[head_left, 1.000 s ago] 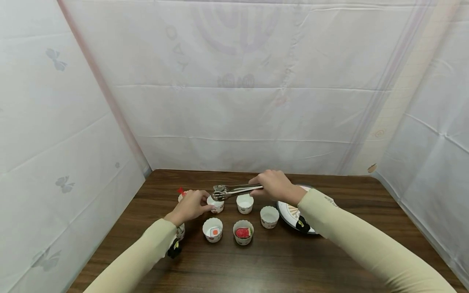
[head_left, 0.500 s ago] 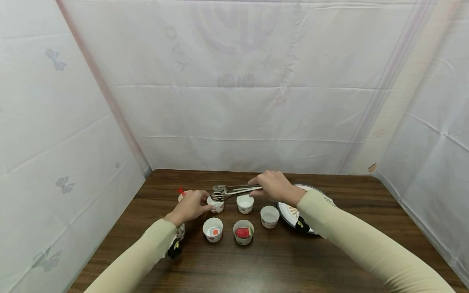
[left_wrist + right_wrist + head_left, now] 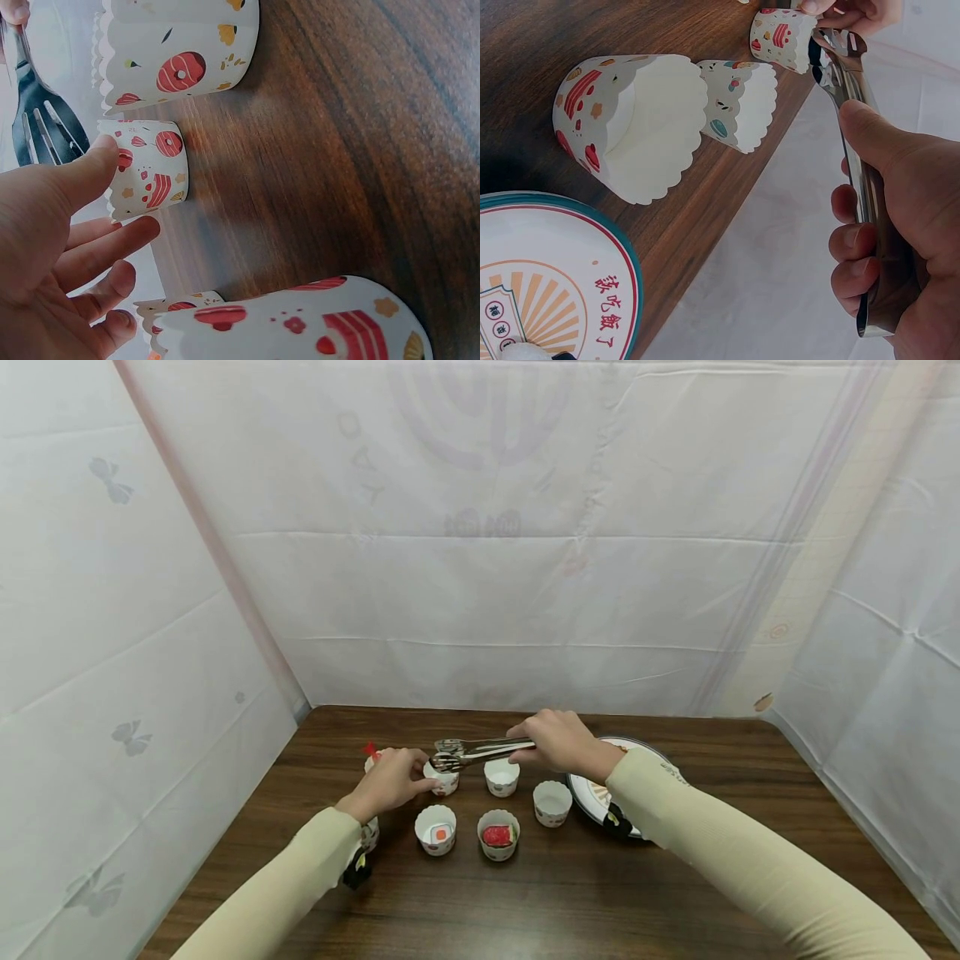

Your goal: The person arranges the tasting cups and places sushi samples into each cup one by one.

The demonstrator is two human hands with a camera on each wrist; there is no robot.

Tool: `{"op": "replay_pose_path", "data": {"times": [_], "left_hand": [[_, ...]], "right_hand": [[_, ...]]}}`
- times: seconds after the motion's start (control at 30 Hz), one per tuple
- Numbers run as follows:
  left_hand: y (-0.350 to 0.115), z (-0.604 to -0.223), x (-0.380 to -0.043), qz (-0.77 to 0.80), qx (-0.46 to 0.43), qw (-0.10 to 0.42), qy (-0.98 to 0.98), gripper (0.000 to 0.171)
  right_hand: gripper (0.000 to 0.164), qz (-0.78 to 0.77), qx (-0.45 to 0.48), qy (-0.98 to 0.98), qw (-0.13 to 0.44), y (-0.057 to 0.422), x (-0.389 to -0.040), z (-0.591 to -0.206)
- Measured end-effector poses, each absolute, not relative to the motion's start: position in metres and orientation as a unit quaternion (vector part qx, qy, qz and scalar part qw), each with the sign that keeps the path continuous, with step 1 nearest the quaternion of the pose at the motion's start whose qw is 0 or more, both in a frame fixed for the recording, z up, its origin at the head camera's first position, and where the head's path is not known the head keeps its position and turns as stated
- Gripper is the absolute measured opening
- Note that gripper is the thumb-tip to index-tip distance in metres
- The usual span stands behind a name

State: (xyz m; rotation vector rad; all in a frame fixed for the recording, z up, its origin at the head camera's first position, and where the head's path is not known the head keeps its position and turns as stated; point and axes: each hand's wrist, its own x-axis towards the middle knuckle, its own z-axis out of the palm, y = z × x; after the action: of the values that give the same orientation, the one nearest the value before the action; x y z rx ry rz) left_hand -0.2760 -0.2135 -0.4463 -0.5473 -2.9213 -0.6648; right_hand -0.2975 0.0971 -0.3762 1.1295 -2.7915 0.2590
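My left hand holds the rim of a patterned paper baking cup at the back, its thumb on the cup's side. Metal serving tongs lie in my right hand, fingers and thumb wrapped round their handles. Pointing left, the slotted tong heads hang over the cup that my left hand holds. They stand a little apart, and I see nothing between them. What lies inside that cup is hidden.
Nearer cups hold a white piece with an orange centre and a red-topped piece. Two other cups stand rightward. A printed plate lies under my right forearm. Something red pokes up behind my left hand.
My right hand and the tongs have shifted very slightly left. My left hand stays at the same cup.
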Motion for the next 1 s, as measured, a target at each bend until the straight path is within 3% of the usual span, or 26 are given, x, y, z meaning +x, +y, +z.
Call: {"op": "replay_pose_path", "data": {"times": [1.0], "left_hand": [[-0.211, -0.447, -0.278, -0.21, -0.186, 0.049, -0.959, 0.043]], "right_hand": [[0.043, 0.083, 0.357, -0.929, 0.059, 0.113, -0.299, -0.376]]}}
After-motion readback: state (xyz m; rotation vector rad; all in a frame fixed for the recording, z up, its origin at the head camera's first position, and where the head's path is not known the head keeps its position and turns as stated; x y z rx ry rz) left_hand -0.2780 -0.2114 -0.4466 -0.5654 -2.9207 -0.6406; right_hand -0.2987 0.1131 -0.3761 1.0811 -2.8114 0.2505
